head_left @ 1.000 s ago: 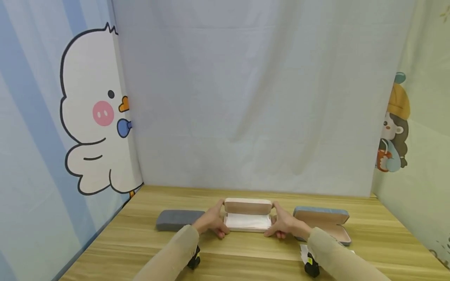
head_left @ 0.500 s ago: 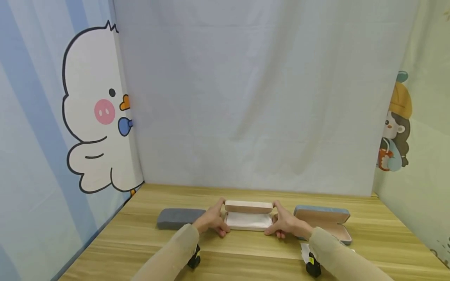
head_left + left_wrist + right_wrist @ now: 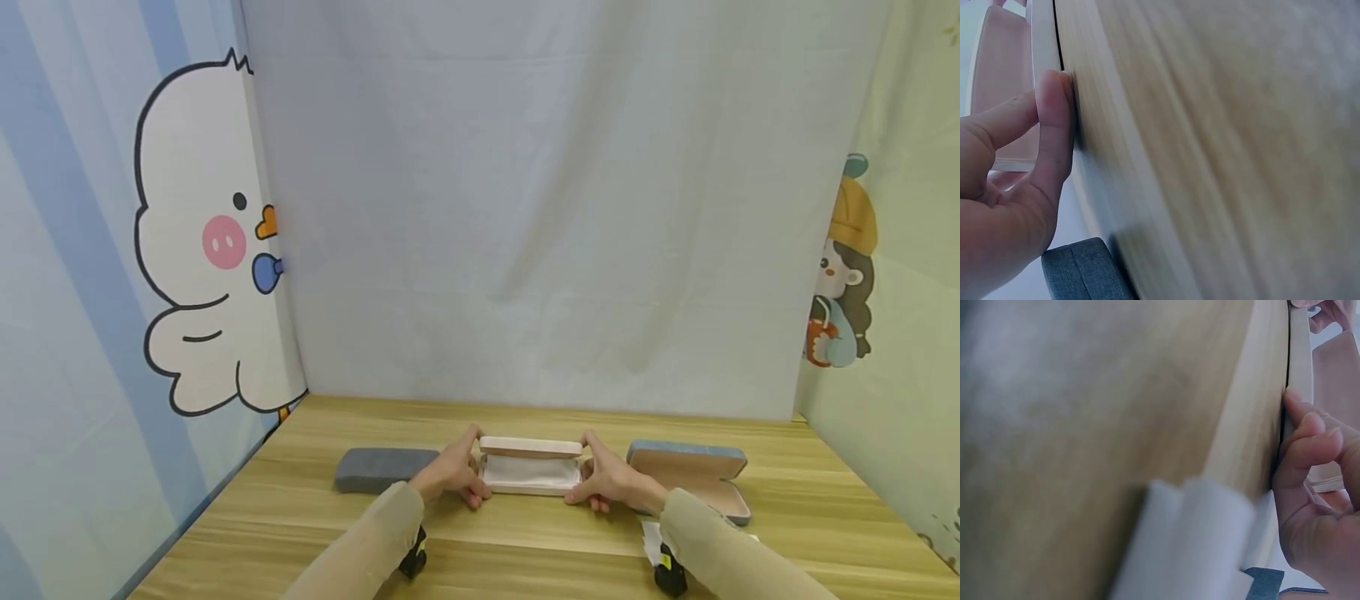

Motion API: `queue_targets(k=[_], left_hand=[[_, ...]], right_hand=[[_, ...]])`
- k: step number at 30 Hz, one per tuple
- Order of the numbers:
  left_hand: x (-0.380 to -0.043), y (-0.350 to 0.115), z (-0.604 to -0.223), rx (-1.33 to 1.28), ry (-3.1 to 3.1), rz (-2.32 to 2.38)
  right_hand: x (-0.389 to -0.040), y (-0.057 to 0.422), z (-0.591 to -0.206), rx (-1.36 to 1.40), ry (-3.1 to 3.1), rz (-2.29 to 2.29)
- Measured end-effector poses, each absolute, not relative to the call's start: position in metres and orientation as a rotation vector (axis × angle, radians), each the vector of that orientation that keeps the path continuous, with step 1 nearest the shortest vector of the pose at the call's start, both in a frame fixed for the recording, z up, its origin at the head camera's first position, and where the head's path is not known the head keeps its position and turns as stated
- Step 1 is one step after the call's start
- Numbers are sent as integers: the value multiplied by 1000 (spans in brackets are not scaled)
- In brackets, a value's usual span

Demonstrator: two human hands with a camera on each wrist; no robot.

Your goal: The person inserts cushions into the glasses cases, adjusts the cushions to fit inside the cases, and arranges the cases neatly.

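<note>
A white case [image 3: 528, 490] is sitting on the wooden table [image 3: 525, 546], between the two hands, its lid [image 3: 530, 447] standing partly raised at the back and a white lining [image 3: 530, 472] showing inside. The left hand [image 3: 455, 469] is gripping the case's left end, thumb at the front lower corner and a finger reaching up to the lid; the right hand [image 3: 609, 475] is holding the right end in the same way, so both grips are clamped on the case. A closed gray case [image 3: 384, 469] is lying just beside the left hand. On the other side, a blue case [image 3: 688, 461] is lying open (its inside is showing tan), partly hidden by the right arm. Some white paper-like material [image 3: 651, 540] is lying near that forearm, blurred in the right wrist view.
</note>
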State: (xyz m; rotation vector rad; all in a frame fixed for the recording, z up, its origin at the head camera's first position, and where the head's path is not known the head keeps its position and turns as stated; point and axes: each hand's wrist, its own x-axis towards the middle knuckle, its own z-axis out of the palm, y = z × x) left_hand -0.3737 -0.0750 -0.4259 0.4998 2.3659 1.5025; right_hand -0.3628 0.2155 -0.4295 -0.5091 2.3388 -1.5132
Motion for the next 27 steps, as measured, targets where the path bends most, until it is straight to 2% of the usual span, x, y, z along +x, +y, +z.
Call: queue_targets(k=[27], left_hand=[[-376, -72, -424, 579, 2445, 1382]], right_hand=[[-357, 215, -431, -609, 2522, -1367]])
